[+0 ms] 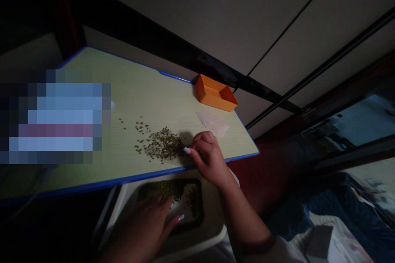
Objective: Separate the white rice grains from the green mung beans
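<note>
Small dark green beans, like mung beans, lie scattered in a loose patch on the pale tabletop. My right hand rests at the right edge of this patch, fingers curled and thumb drawn in; what they hold, if anything, is hidden. Below the table edge, my left hand hovers over a dark-rimmed tray, its thumb apart from the fingers. Green beans fill the tray's far left part, with a few more at its right. A patch of white grains, like rice, lies beyond my right hand.
An orange open box stands at the table's far edge. The tray sits within a larger whitish basin below the blue table edge. A blurred-out bluish area covers the table's left. Dark blue fabric lies at the lower right.
</note>
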### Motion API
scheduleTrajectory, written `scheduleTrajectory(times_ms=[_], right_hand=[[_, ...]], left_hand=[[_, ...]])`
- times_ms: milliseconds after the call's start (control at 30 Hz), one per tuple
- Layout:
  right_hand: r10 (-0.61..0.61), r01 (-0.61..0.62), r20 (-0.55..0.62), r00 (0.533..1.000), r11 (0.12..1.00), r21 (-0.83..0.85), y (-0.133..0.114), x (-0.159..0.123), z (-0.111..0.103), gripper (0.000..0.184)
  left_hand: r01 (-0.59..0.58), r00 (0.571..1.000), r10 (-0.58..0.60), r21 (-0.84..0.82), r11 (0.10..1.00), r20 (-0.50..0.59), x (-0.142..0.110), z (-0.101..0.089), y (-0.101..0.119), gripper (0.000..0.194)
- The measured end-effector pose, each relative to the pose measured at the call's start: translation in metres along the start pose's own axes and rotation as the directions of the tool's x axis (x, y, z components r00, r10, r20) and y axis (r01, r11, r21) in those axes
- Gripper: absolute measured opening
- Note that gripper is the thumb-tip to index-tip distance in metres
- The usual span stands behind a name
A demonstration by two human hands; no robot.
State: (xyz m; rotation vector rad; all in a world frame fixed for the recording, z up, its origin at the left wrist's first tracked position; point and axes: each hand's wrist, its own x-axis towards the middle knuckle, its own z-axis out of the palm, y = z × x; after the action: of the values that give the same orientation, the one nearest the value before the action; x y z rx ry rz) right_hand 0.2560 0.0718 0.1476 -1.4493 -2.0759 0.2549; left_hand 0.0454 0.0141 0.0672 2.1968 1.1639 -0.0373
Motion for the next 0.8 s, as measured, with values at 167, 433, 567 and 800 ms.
scheduleTrajectory(times_ms=[167,433,567,800], right_hand=[[-0.006,0.006,0.02,1.0,1.0,0.01,-0.003,0.0,0.001,0.021],[0.007,-0.009,-0.034,0.999,0.999,-0.033,-0.001,-0.001,0.003,0.022],[0.008,-0.01,-0.056,0.998,1.0,-0.028,0.0,-0.002,0.005,0.022],[-0.017,0.015,-0.051,0.999,0.999,-0.039,-0.002,-0.002,0.005,0.023]], left_hand=[[0.021,0.997,-0.026,0.065,0.998,0.076,-0.001,-0.009,0.004,0.056],[0.015,0.999,-0.017,0.039,0.999,0.037,-0.002,0.0,-0.002,0.055],[-0.031,0.999,0.032,0.017,0.999,-0.011,-0.001,0.009,-0.009,0.059],[-0.011,1.0,0.011,0.025,1.0,-0.021,-0.002,0.003,-0.005,0.05]])
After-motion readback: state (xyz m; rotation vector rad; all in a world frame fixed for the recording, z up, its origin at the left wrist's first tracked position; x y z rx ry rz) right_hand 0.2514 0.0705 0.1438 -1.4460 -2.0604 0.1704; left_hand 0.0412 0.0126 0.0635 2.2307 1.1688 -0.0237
